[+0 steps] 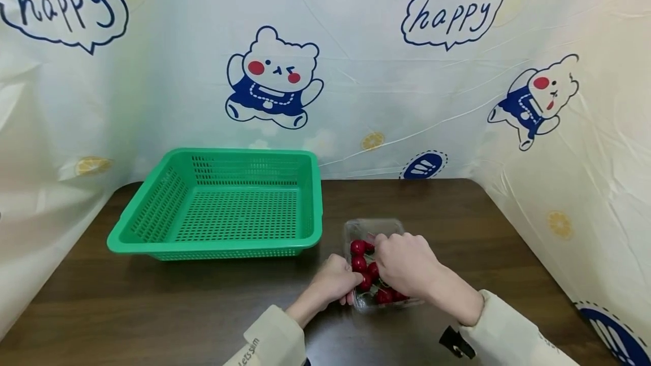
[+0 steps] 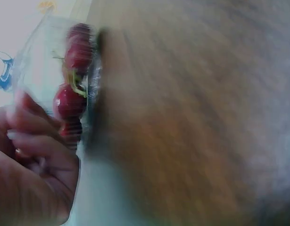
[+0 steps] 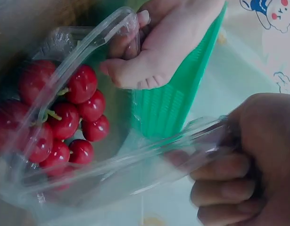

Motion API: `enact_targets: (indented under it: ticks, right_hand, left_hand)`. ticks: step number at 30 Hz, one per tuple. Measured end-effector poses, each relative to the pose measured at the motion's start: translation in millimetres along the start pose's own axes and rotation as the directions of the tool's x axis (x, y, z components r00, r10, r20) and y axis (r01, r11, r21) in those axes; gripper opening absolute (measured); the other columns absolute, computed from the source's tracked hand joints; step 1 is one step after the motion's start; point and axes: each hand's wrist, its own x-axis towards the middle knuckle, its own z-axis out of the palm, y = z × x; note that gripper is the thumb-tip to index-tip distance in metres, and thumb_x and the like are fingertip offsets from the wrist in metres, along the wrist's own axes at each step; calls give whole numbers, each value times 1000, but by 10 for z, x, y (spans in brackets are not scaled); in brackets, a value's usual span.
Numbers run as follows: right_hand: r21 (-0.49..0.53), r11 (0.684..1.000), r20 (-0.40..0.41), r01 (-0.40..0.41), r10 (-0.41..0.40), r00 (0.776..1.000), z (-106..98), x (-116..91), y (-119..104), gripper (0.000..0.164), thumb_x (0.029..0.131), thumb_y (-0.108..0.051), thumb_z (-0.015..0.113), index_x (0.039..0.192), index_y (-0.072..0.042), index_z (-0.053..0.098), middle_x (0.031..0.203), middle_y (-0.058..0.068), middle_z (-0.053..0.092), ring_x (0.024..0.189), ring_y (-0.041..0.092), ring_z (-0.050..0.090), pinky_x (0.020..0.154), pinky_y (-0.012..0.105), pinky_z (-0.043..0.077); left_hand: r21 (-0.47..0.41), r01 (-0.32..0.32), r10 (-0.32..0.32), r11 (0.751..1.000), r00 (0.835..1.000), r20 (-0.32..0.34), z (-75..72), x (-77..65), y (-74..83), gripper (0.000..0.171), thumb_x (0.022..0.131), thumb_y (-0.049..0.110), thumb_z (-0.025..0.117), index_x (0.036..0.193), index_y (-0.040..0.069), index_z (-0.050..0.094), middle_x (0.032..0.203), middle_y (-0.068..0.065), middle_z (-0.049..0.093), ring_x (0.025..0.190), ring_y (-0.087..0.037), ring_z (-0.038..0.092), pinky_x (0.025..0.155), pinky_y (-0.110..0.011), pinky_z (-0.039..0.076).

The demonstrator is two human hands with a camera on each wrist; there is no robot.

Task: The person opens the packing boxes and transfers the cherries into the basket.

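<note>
Head view: A clear plastic rectangular container (image 1: 373, 223) of glossy red cherries (image 1: 359, 264) stands on the dark brown wood-grain table (image 1: 203, 309), right of the green perforated plastic basket (image 1: 213, 246) and nearer the person. Its long axis appears to run away from the person. The left hand (image 1: 333, 281) grips its near left side, thumb over the rim; the right hand (image 1: 409, 264) is at its right side, fingers curled. The left hand is nearer the basket, which lies beyond it to the left.

Left wrist view: Blurred. The left hand's fingers are bent against the clear wall; cherries with green stems show behind it.

Right wrist view: The left hand pinches the rim. The right hand is clamped on a clear plastic edge (image 3: 149, 149); whether lid or wall, cannot be determined.
</note>
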Motion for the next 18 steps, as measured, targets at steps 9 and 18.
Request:
enact_targets:
  ticks: [9, 18]
  right_hand:
    - [0, 990, 14, -140, 140, 990, -262, -25, 113, 21, 87, -9, 50, 66, -6, 49, 49, 3, 45, 40, 18, 40, 33, 31, 37]
    - [-93, 952, 92, -293, 301, 949, -427, -96, 221, 17, 80, -10, 56, 66, -2, 51, 56, 9, 56, 48, 25, 52, 42, 43, 48]
  left_hand:
    - [111, 3, 1, 994, 999, -33, -113, 50, -18, 40, 78, 7, 54, 40, 16, 46, 34, 6, 47, 29, -6, 42, 36, -21, 36]
    - [109, 11, -5, 994, 998, -55, -91, 43, -10, 40, 79, 8, 56, 40, 16, 47, 34, 5, 48, 28, -6, 42, 34, -20, 35]
